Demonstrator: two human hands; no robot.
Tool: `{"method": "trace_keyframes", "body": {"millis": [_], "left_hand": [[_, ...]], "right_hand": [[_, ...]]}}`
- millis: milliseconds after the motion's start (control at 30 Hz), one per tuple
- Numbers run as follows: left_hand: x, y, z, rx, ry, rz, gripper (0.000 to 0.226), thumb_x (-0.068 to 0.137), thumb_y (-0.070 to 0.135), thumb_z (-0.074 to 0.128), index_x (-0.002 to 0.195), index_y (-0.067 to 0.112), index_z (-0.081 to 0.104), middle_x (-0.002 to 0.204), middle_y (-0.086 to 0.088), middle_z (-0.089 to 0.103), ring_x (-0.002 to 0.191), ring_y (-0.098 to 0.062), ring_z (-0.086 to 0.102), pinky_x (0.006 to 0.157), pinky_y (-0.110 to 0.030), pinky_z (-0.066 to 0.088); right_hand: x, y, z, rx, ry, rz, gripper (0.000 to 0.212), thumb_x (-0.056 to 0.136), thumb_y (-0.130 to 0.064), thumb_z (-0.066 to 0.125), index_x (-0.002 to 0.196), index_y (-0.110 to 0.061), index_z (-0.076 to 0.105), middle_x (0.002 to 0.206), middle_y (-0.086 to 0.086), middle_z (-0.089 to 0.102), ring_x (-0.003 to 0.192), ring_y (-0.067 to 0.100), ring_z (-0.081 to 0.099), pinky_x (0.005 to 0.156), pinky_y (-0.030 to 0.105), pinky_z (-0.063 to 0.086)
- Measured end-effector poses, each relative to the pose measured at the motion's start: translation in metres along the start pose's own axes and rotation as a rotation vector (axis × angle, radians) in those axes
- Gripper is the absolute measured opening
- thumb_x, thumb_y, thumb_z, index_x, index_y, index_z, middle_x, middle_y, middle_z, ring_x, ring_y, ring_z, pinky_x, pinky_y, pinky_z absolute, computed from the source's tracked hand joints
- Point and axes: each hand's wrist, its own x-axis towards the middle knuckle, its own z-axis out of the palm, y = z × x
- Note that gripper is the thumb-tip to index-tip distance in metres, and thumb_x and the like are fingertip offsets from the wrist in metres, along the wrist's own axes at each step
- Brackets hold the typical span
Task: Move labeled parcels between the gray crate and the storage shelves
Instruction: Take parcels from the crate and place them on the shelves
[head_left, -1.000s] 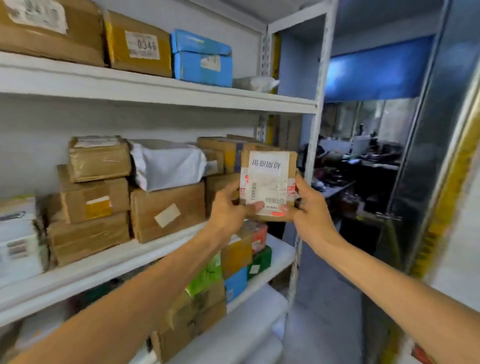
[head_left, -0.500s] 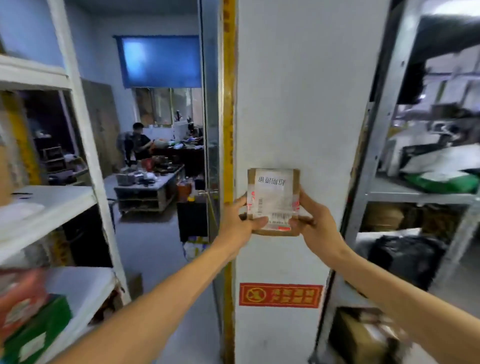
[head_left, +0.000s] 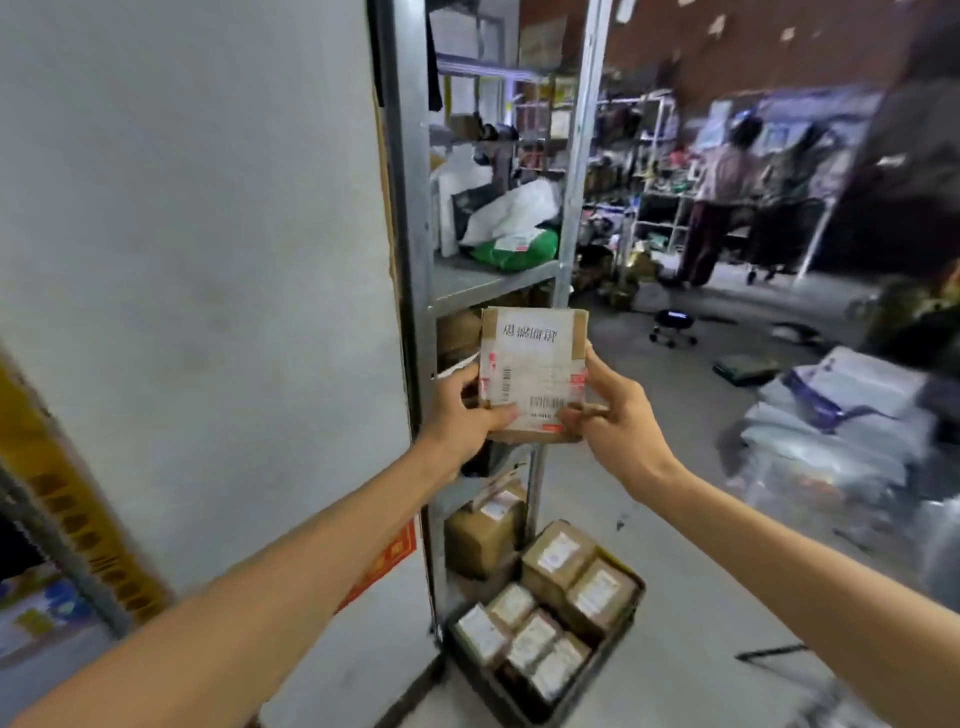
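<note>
I hold a small brown cardboard parcel (head_left: 532, 371) with a white printed label upright in front of me. My left hand (head_left: 465, 410) grips its lower left edge, thumb on the label. My right hand (head_left: 610, 410) pinches its lower right edge. Below on the floor sits the gray crate (head_left: 621, 634), filled with several labeled brown parcels (head_left: 558, 558). A metal storage shelf (head_left: 488, 280) stands behind the parcel, carrying white and green bags and brown boxes.
A wide white pillar (head_left: 208, 312) fills the left. A pile of grey plastic mail bags (head_left: 841, 426) lies on the floor at right. A small black stool (head_left: 672, 325) and a person (head_left: 719, 197) at far shelves stand beyond. Bare concrete floor lies between.
My view has swung right, from the white shelves past the pillar to the metal shelf and the crate. Both hands keep the same hold on the parcel.
</note>
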Motion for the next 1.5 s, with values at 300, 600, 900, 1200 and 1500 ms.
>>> {"method": "trace_keyframes", "body": {"millis": [300,600,900,1200,1500], "left_hand": [[0.053,-0.045,0.052,-0.027,-0.248,-0.015,0.052,0.081,-0.001,0.072,0.128,0.016,0.058,0.111,0.004,0.067,0.098,-0.010,0.065,0.078,-0.021,0.057],[0.103,-0.127,0.081,-0.037,-0.228,-0.106,0.046,0.080,-0.001,0.074,0.122,0.012,0.062,0.110,0.000,0.069,0.104,-0.015,0.066,0.089,-0.032,0.056],[0.168,-0.283,0.103,-0.060,-0.264,-0.417,0.042,0.078,-0.005,0.073,0.105,0.026,0.064,0.101,0.006,0.069,0.098,-0.010,0.066,0.086,-0.029,0.055],[0.192,-0.440,0.126,-0.086,-0.255,-0.806,0.037,0.086,-0.008,0.063,0.116,0.015,0.064,0.097,0.007,0.069,0.084,-0.004,0.065,0.068,-0.018,0.057],[0.132,-0.602,0.183,-0.215,-0.016,-1.169,0.036,0.089,-0.004,0.060,0.122,0.010,0.064,0.115,-0.007,0.070,0.104,-0.025,0.067,0.090,-0.040,0.055]], "right_hand": [[0.004,0.044,-0.028,-0.049,0.197,0.089,0.087,0.085,0.020,0.051,0.149,-0.034,0.030,0.138,-0.003,0.054,0.110,0.020,0.063,0.076,0.028,0.059],[0.047,0.130,-0.034,-0.075,0.171,0.165,0.087,0.083,0.020,0.054,0.151,-0.028,0.029,0.138,-0.001,0.055,0.113,0.021,0.062,0.079,0.031,0.060],[0.105,0.289,-0.001,-0.113,0.120,0.437,0.085,0.082,0.016,0.054,0.148,-0.032,0.032,0.132,-0.002,0.059,0.109,0.021,0.064,0.080,0.037,0.060],[0.123,0.460,0.031,-0.154,-0.036,0.650,0.096,0.070,0.007,0.075,0.150,-0.023,0.033,0.124,-0.005,0.063,0.106,0.017,0.065,0.079,0.031,0.059],[0.089,0.623,0.059,-0.302,-0.192,0.751,0.086,0.079,0.004,0.066,0.151,-0.024,0.030,0.129,-0.007,0.053,0.115,0.017,0.054,0.090,0.027,0.048]]}}
